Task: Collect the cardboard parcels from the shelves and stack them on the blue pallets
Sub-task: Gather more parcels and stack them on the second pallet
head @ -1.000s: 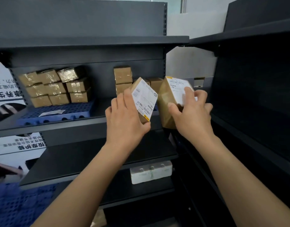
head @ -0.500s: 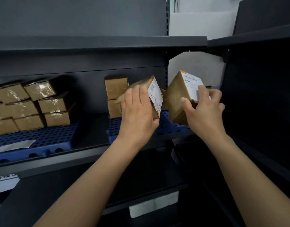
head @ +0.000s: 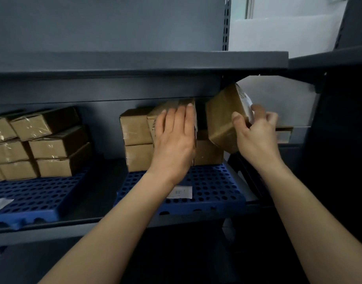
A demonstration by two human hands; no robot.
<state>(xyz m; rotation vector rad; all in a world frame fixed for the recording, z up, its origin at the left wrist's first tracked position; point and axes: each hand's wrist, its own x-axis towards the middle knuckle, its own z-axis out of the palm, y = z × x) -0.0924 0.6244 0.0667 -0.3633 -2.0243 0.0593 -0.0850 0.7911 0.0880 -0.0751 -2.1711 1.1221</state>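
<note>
My left hand (head: 175,138) grips a brown cardboard parcel (head: 172,107) and holds it against a stack of two parcels (head: 135,140) on the right blue pallet (head: 213,187). My right hand (head: 255,134) holds a second parcel (head: 223,117), tilted, with a white label on its right face, in the air above another parcel (head: 208,154) at the pallet's back right. Most of the left-hand parcel is hidden behind my fingers.
A second blue pallet (head: 32,195) at the left carries several stacked parcels (head: 53,144). A dark shelf board (head: 135,62) hangs close above the parcels. A white slip (head: 180,192) lies on the right pallet. A dark shelving unit (head: 343,140) stands at the right.
Both hands have moved forward and up into the shelf with their parcels. The left parcel now sits against the stack on the right pallet; the right parcel has tilted further.
</note>
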